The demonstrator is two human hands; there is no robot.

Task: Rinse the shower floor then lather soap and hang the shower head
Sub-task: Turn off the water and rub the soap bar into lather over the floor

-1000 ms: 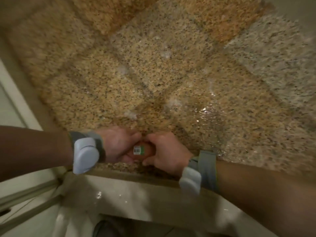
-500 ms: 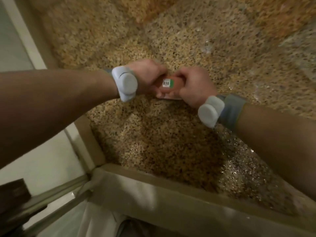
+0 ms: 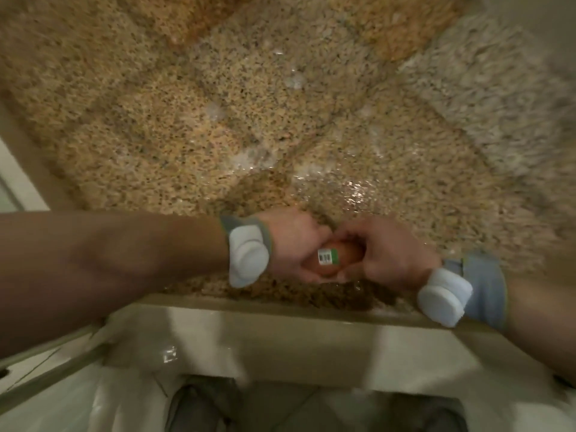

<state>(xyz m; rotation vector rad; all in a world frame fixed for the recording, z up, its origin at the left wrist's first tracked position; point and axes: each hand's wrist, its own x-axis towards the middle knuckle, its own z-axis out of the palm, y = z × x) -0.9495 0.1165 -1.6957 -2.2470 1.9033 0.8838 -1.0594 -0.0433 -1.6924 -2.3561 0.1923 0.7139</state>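
An orange soap bottle (image 3: 344, 256) with a white barcode and green label sits between both hands above the shower floor. My left hand (image 3: 293, 244) grips its left end, fingers curled round it. My right hand (image 3: 389, 257) grips its right end; the cap is hidden under those fingers. The speckled tan granite shower floor (image 3: 218, 135) is wet, with glints of water and small white foam patches near its middle. No shower head is in view.
A beige raised curb (image 3: 280, 325) runs across below the hands, at the shower's near edge. Two grey shoes (image 3: 199, 406) stand on the pale tiles outside it. A white frame edge (image 3: 12, 179) lines the left side.
The view swung up and back down, so the hands rose in the frame and then dropped again to just above the curb. Both hands kept gripping the bottle.
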